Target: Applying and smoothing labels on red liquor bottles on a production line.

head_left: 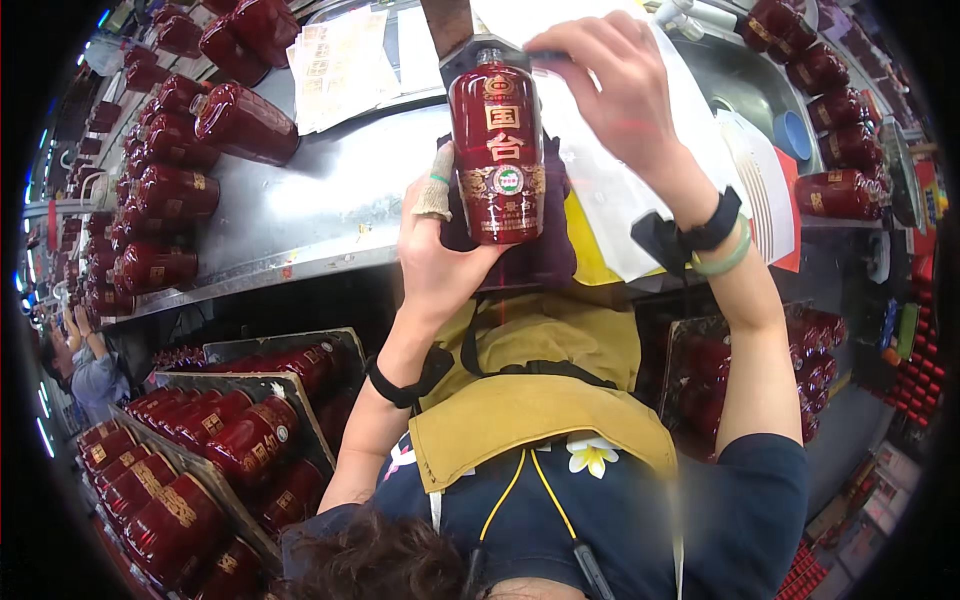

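In front of me a dark red glossy bottle (496,150) with gold lettering and a round green-and-white sticker points its clear neck away from me. My left hand (440,250) is closed round its lower left side; one finger wears a pale knitted cover (434,198). Beneath the bottle lies a dark purple cloth pad (555,235). My right hand (625,90) is beyond and right of the bottle, fingers bent onto a dark, flat-handled tool (550,58) beside the neck. A brown-grey flat piece (448,25) stands just past the neck; how it joins the tool is unclear.
Sheets of labels (345,65) lie on the metal table (330,190). Red bottles (245,122) crowd its left side. White paper (625,210) and a sink with a blue cup (791,135) are right. Trays of bottles (245,435) stand below; another person (90,370) works far left.
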